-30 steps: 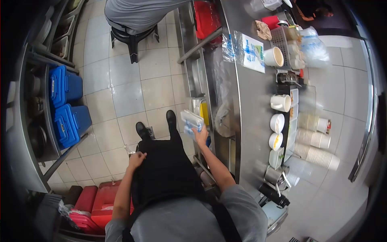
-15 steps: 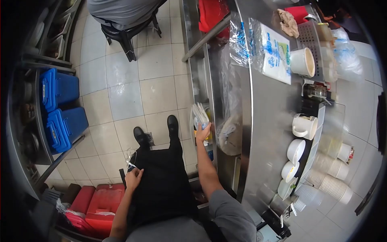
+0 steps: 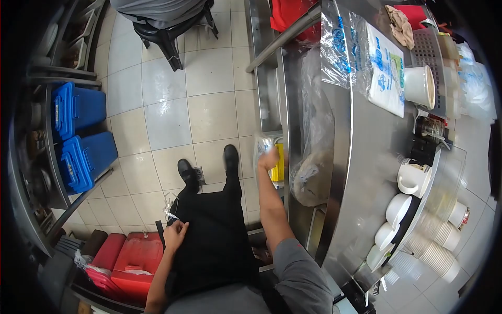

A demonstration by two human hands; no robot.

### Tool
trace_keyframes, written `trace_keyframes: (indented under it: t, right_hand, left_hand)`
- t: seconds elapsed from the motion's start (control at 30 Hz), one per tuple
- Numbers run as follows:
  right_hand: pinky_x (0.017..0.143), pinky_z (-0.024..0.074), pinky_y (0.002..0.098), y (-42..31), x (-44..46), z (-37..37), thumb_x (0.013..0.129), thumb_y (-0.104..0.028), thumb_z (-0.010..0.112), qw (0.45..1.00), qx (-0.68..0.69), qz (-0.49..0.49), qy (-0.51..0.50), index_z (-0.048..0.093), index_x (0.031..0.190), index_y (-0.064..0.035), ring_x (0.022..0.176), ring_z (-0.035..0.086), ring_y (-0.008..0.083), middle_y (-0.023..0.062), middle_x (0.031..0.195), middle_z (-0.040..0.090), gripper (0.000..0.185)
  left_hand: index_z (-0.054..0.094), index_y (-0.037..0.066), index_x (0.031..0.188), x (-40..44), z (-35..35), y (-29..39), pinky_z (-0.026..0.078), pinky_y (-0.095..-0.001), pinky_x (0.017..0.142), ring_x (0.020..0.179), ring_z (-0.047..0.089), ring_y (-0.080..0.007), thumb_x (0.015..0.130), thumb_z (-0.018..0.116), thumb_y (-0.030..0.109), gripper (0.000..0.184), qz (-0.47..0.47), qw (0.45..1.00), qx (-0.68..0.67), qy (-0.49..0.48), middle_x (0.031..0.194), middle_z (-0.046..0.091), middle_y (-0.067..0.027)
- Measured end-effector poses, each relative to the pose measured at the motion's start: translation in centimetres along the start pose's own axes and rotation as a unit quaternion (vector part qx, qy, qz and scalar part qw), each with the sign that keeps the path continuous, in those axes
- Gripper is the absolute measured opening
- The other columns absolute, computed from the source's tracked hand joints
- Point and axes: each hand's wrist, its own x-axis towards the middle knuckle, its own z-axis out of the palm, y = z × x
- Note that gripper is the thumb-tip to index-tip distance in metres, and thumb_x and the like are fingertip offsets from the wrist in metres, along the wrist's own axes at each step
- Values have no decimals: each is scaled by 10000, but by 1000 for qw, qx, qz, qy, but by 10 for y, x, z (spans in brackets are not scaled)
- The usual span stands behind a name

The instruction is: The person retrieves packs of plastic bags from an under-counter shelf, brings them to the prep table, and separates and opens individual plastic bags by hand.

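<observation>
My left hand (image 3: 175, 233) is closed in front of the black apron (image 3: 209, 246), pinching a small tangle of thin white strips (image 3: 170, 212). What the strips are made of is not clear. My right hand (image 3: 269, 158) reaches down to a white container (image 3: 260, 170) under the counter and is smeared by motion. Just beyond its fingers lies a clear plastic-wrapped bundle (image 3: 264, 143) with some blue on it. A yellow packet (image 3: 278, 165) sits in the container beside the hand. Whether the right fingers grip anything cannot be made out.
The steel counter (image 3: 361, 183) on the right bears plastic bag packs (image 3: 384, 73), a white tub (image 3: 420, 86), a mug (image 3: 414, 177) and bowls (image 3: 398, 208). Blue bins (image 3: 86, 157) and red boxes (image 3: 138, 256) stand left. A seated person (image 3: 162, 10) is ahead.
My right hand has moved lower into the container, and the bundle of white pieces that stuck up from it is now down there. More of the yellow packet shows. My left hand keeps its pinch.
</observation>
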Motion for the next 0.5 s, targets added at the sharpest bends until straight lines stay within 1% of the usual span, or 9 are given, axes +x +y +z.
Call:
trace_keyframes:
  t: [0.03,0.13,0.23,0.27,0.37,0.47,0.5]
  right_hand:
    - [810,433,475,-3,-1,5,790,-166,599,1000,-21,14,11,451,1062,-104,1046,490,312,131,1091,524,316]
    - [864,373,477,-5,13,22,815,-169,550,995,-84,-18,58,451,1035,-123,1065,447,272,102,1121,479,245]
    - [907,322,478,12,21,28,814,-173,550,971,-147,-168,88,438,1050,-135,1116,418,274,99,1163,455,264]
    - [942,302,497,13,20,32,818,-208,557,963,-166,-179,116,413,1123,-142,1221,339,283,121,1263,396,344]
    - [997,236,522,17,28,54,795,-236,609,961,-163,-180,131,358,1208,-155,1304,231,285,138,1367,286,490]
    - [1015,182,561,12,29,58,734,-271,690,981,-100,-151,70,314,1254,-160,1327,174,300,151,1408,204,651]
    - [1014,174,569,10,27,61,711,-278,711,981,-96,-156,63,313,1253,-157,1326,170,308,156,1408,200,683]
  left_hand:
    - [569,59,661,0,1,-1,386,-344,445,434,512,-217,789,636,355,330,-1,1000,0,0,482,495,-67]
    - [569,58,660,-1,0,-2,377,-339,436,421,503,-210,793,635,349,326,-12,1000,0,0,475,490,-63]
    - [568,61,657,0,1,-5,362,-331,422,403,484,-199,791,644,331,311,4,1000,12,12,463,477,-58]
    - [566,62,656,-1,1,-5,357,-329,418,398,477,-198,789,647,323,305,4,1000,7,16,459,470,-57]
    - [561,65,651,3,3,-6,344,-326,409,385,458,-195,786,658,302,289,5,1000,2,28,449,452,-56]
    - [553,66,649,10,4,-6,333,-325,404,375,440,-193,785,662,292,286,5,999,10,50,445,437,-58]
    - [553,66,650,14,4,-8,333,-325,404,375,438,-190,785,662,291,284,7,999,13,52,445,437,-58]
